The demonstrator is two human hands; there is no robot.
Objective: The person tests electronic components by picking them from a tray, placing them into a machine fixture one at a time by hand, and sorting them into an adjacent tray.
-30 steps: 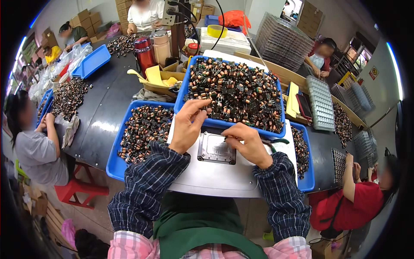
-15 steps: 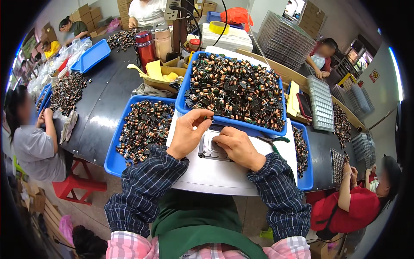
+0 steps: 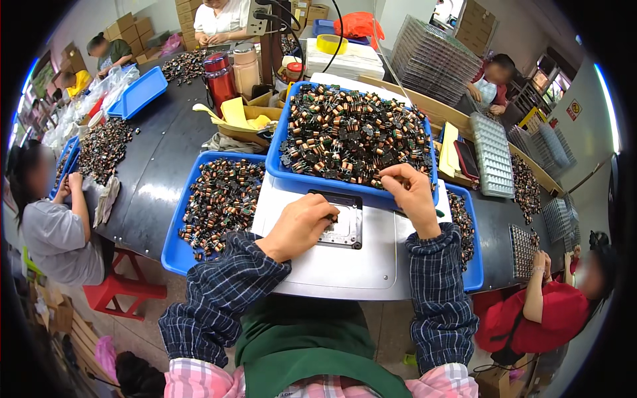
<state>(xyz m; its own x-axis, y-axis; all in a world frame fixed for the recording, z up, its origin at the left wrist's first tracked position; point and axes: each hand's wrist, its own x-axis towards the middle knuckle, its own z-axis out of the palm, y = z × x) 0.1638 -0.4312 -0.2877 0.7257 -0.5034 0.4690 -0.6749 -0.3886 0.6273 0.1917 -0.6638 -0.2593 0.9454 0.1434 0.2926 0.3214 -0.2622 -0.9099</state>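
My left hand [image 3: 297, 229] pinches a small dark coil component [image 3: 333, 217] by its fingertips, above a rectangular metal fixture [image 3: 350, 240] set in the white work surface [image 3: 332, 270]. Whether the component touches the fixture, I cannot tell. At the front right of the large blue tray [image 3: 318, 181], my right hand [image 3: 417, 202] has its thumb and fingers drawn together over the heap of copper-wound coil components [image 3: 355, 132]. What sits between those fingertips, if anything, is too small to make out.
Blue trays of coil components flank me, one on the left [image 3: 174, 249] and one on the right [image 3: 474, 277]. Behind stand a red flask [image 3: 222, 86] and a box with yellow sheets [image 3: 242, 129]. A white cell tray [image 3: 492, 156] leans at right. Co-workers sit around the table.
My left hand has come from the tray's front edge down to the fixture. My right hand has left the fixture and moved up and right to the heap in the large tray.
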